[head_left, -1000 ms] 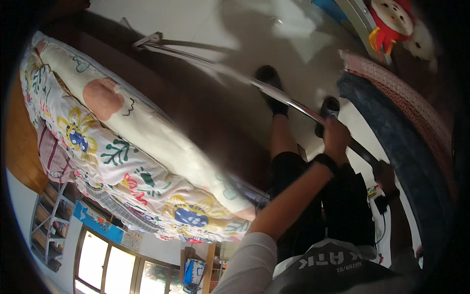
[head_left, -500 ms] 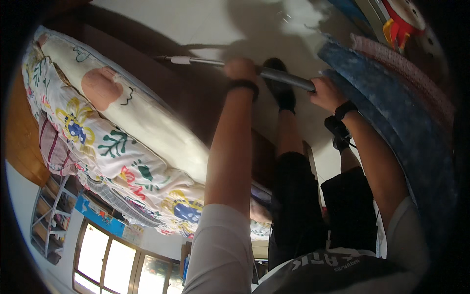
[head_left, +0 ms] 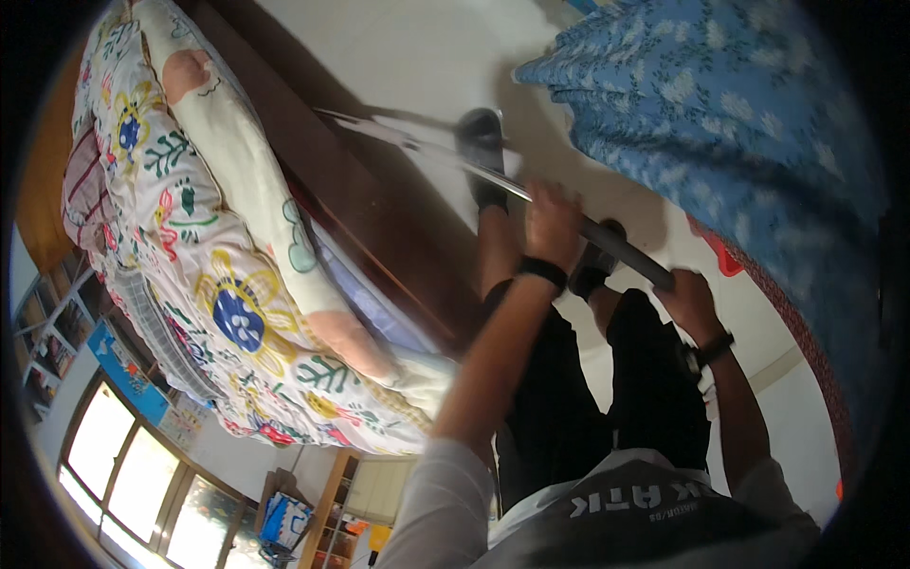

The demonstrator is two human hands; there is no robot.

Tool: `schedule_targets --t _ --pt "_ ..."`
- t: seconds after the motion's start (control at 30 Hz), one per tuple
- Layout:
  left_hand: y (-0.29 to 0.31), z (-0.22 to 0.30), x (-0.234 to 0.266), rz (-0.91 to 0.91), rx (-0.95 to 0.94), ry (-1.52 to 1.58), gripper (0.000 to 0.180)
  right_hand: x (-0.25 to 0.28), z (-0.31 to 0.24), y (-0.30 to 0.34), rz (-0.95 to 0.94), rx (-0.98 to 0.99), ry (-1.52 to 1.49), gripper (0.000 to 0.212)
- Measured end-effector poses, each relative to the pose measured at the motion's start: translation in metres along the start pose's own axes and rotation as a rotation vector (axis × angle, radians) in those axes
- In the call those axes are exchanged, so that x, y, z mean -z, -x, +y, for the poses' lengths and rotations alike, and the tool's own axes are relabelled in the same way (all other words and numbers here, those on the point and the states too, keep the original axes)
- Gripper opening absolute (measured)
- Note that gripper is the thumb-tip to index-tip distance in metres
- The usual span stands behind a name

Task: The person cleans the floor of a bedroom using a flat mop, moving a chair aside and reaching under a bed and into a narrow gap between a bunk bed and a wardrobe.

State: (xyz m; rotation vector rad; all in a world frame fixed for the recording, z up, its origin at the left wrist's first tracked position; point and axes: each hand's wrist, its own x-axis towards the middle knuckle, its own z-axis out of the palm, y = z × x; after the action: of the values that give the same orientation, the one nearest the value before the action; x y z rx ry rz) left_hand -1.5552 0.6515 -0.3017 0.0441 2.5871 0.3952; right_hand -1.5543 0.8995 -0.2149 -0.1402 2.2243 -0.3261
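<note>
A long pole [head_left: 621, 248] with a thick dark grey grip and a thin silver shaft slants across the space before my legs. My left hand [head_left: 553, 228] is wrapped round it near where the grip meets the shaft. Nearer to me, my right hand [head_left: 690, 303] is closed round the grip's end. The pole's far part reaches down and left over the floor beside the bed frame. Pale, blurred parts show at that end, and I cannot make out their kind.
At left stands a bed with a dark brown frame [head_left: 370, 218] and a flowered quilt [head_left: 180, 218]. Blue flowered cloth [head_left: 701, 114] hangs at right, with a red object [head_left: 728, 258] under it. My feet in dark shoes [head_left: 480, 142] stand on the pale floor [head_left: 398, 57].
Both hands have moved right and nearer to me, drawing the pole along. Its far end now lies over the floor beside the bed frame. My view and my feet have shifted too.
</note>
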Motion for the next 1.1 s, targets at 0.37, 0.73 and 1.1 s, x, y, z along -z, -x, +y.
schedule_targets --t 0.37,0.73,1.1 --pt "0.109 0.292 0.043 -0.402 -0.446 0.342 0.008 0.084 0.195 0.287 0.009 -0.37 0.203 0.019" --pt "0.001 0.083 -0.005 -0.39 -0.14 0.097 0.012 -0.014 0.097 0.056 0.059 0.026 0.096 0.018" --pt "-0.079 -0.145 -0.008 -0.216 0.201 -0.056 0.018 -0.033 -0.075 -0.173 -0.031 0.357 -0.016 0.016"
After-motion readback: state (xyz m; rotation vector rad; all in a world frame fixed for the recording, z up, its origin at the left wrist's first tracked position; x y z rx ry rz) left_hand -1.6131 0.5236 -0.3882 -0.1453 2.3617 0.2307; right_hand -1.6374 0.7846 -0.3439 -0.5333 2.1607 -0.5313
